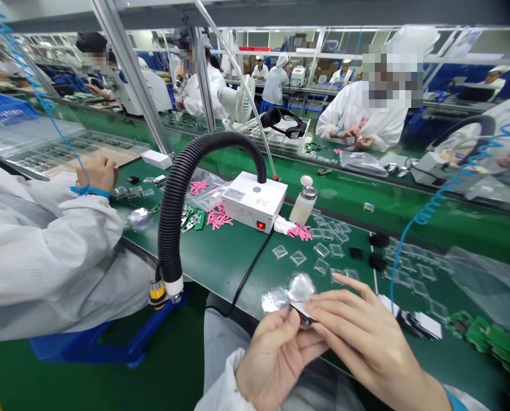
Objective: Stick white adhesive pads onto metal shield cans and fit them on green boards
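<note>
My left hand is closed round a small flat piece with a pale face and black edge, thumb along its side. From the right, my right hand presses its fingertips on the same piece, partly covering it. Just behind my hands, crumpled shiny film lies on the green bench. Small clear plastic frames are scattered beyond my right hand. Beside my right wrist are white-faced, black-edged flat pieces and a stack of green circuit boards.
A white box with a red switch carries a black ribbed hose arching to the bench edge. Near it stand a dispenser bottle and pink strips. A blue coiled cord hangs at right. A co-worker's sleeve fills the left.
</note>
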`<control>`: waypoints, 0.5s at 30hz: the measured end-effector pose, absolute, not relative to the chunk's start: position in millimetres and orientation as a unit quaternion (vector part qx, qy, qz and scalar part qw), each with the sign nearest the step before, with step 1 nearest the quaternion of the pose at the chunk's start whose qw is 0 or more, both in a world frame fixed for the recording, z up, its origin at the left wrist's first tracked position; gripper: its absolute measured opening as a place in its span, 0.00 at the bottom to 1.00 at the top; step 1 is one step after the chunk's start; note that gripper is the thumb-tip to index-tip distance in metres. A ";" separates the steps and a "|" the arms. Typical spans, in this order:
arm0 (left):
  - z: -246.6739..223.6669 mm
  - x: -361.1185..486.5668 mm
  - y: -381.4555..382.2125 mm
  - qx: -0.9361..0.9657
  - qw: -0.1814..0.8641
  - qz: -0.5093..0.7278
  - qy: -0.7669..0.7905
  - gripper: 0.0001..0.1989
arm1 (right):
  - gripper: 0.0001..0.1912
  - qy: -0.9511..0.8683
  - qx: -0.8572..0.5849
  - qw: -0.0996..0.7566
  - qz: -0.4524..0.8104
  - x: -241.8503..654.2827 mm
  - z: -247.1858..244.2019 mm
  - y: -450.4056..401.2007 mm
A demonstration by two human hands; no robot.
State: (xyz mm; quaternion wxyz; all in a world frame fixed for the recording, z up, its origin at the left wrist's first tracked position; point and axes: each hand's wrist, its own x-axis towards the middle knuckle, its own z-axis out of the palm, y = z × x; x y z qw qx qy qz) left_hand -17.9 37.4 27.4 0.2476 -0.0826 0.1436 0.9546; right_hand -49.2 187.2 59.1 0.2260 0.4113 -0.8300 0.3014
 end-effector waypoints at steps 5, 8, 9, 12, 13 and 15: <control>25.9 -19.1 35.6 -0.086 0.252 0.955 0.134 0.10 | 0.10 -0.833 0.423 0.227 0.275 -49.3 60.3 187.8; 25.8 -19.7 34.5 -0.077 0.254 0.956 0.128 0.12 | 0.10 -0.840 0.421 0.219 0.265 -49.1 60.7 188.1; 25.9 -19.7 34.3 -0.075 0.255 0.955 0.130 0.12 | 0.10 -0.840 0.422 0.217 0.264 -49.2 60.9 188.3; 25.9 -19.6 33.9 -0.073 0.261 0.952 0.141 0.12 | 0.10 -0.841 0.427 0.211 0.257 -50.1 61.5 189.2; 25.8 -19.6 33.7 -0.072 0.262 0.952 0.143 0.12 | 0.10 -0.842 0.428 0.209 0.254 -50.5 61.6 189.5; 25.4 -19.5 33.3 -0.075 0.262 0.952 0.141 0.12 | 0.11 -0.844 0.428 0.206 0.250 -50.9 61.5 189.6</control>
